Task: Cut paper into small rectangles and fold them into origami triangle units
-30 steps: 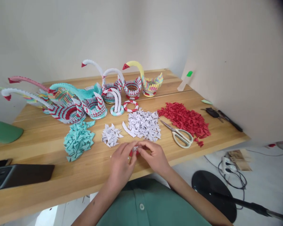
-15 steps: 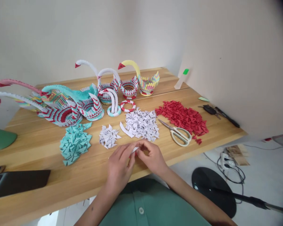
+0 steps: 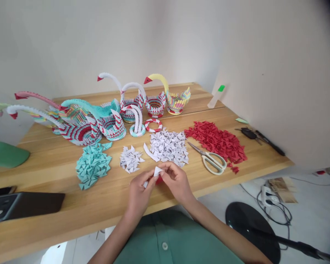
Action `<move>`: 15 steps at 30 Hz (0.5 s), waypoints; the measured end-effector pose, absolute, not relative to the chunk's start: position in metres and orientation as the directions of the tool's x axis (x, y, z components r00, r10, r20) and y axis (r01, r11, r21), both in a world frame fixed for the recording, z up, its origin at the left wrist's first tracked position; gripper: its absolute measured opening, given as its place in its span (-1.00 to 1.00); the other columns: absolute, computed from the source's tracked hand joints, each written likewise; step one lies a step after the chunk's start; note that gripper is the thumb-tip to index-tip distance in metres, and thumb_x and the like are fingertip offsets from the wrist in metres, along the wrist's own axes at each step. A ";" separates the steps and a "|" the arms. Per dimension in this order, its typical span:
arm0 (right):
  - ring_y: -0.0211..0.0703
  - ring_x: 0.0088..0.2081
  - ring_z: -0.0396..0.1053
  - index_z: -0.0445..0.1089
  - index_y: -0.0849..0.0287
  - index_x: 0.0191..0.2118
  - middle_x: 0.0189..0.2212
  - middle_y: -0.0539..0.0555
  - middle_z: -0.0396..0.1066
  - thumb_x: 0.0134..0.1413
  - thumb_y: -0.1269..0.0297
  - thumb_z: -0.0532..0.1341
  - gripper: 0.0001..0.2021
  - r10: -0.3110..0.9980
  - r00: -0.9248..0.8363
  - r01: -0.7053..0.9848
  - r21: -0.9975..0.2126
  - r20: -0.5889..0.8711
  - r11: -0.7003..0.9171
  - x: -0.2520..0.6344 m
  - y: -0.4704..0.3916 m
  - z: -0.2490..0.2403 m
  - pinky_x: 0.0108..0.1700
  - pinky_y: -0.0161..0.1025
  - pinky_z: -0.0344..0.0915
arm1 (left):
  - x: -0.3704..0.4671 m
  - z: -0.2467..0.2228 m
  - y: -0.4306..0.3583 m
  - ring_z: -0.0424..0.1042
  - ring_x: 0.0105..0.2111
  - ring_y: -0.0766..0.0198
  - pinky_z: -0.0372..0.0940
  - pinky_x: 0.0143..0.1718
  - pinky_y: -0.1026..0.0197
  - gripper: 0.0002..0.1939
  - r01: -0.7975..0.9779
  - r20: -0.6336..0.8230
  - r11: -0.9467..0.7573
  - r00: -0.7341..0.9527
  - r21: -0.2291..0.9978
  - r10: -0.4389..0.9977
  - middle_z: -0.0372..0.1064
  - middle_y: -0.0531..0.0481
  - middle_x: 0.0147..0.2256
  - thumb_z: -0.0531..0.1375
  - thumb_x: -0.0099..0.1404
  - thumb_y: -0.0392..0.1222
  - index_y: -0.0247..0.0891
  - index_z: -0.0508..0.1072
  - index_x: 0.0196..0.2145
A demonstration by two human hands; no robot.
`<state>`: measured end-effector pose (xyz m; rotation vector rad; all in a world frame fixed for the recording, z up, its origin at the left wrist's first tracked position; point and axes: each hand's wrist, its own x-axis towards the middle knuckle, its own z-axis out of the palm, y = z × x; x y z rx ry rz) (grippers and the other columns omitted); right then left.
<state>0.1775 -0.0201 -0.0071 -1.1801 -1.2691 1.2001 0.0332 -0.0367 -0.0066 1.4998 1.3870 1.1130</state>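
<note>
Near the table's front edge, my left hand (image 3: pixel 140 189) and my right hand (image 3: pixel 178 182) meet, fingers pinched on a small white folded paper piece (image 3: pixel 157 171). Another bit of white paper shows between the left fingers. Something red (image 3: pixel 159 179) is partly hidden under the hands. Just beyond are a small white paper pile (image 3: pixel 131 160), a larger white pile (image 3: pixel 169 147) and a short curved white strip (image 3: pixel 150 153). Teal pieces (image 3: pixel 93 165) lie to the left, red pieces (image 3: pixel 218 141) to the right, beside scissors (image 3: pixel 213 163) with pale handles.
Several folded-paper swans (image 3: pixel 84 132) stand along the back left. A red-and-white ring (image 3: pixel 153 125) lies in front of them. Keys (image 3: pixel 249 133) and a black pen (image 3: pixel 271 143) are at the right edge. A dark box-like object (image 3: pixel 38 203) sits front left, near a green object (image 3: pixel 8 154).
The view has shifted slightly, moving the table's contents rightward in the picture. The white piece between my fingers has turned and now shows its triangular face more fully.
</note>
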 end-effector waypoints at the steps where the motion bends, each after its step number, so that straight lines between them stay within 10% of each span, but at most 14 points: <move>1: -0.21 -0.39 0.34 0.43 0.14 -0.17 -0.44 -0.02 0.36 0.08 0.31 0.20 -0.82 0.998 -0.045 0.041 -0.999 0.031 0.033 0.177 -0.021 -0.007 -0.32 -0.30 0.31 | 0.033 -0.006 -0.037 0.50 -0.23 0.14 0.34 -0.20 0.22 -0.78 0.308 0.101 -0.100 0.012 0.946 0.995 0.58 -0.07 -0.22 0.18 0.30 -0.16 -0.22 0.60 -0.18; 15: -0.22 -0.38 0.33 0.40 0.14 -0.11 -0.44 -0.03 0.34 0.02 0.30 0.28 -0.74 0.986 -0.166 0.032 -0.999 0.021 0.026 0.173 -0.027 -0.002 -0.28 -0.28 0.31 | 0.029 -0.005 -0.030 0.32 -0.48 0.30 0.21 -0.41 0.30 -0.82 0.135 0.029 -0.016 -0.092 0.991 0.995 0.38 0.05 -0.53 0.20 0.20 -0.20 -0.28 0.47 -0.52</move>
